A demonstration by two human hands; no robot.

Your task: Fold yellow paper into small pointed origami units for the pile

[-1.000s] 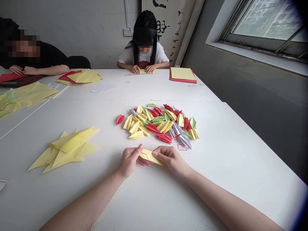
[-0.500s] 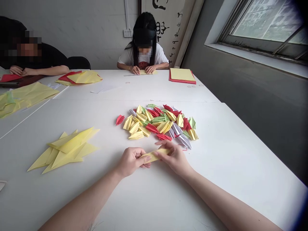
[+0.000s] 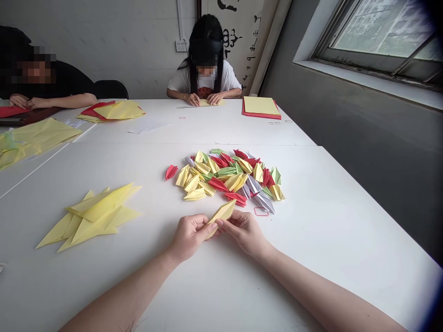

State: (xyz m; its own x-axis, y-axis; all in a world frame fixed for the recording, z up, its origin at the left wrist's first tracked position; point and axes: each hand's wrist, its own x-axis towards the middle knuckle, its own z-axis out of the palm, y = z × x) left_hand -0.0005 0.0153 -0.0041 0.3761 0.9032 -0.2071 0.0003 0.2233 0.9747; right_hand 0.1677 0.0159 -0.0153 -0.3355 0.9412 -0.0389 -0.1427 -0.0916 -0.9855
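A folded yellow paper piece (image 3: 223, 211) is held between both hands, slanting with its pointed end up and to the right. My left hand (image 3: 191, 234) pinches its lower left part with thumb and fingers. My right hand (image 3: 246, 230) grips its lower right side, the thumb tip close to the left thumb. Just beyond the hands lies a pile of small folded papers (image 3: 228, 171) in yellow, red, green and pale purple. One red folded piece (image 3: 170, 172) sits apart at the pile's left. Several larger yellow folded sheets (image 3: 100, 212) overlap on the table to the left.
Across the white table (image 3: 346, 221) a person (image 3: 206, 69) handles yellow paper beside a ruler. Another person in black (image 3: 74, 78) sits at the far left. Yellow and red sheets (image 3: 262, 106) are stacked at the back right; more paper (image 3: 119, 110) lies at the back left.
The yellow paper has turned from nearly level to a steeper slant, its pointed end now up. My right hand's fingers have moved down and tucked in behind it.
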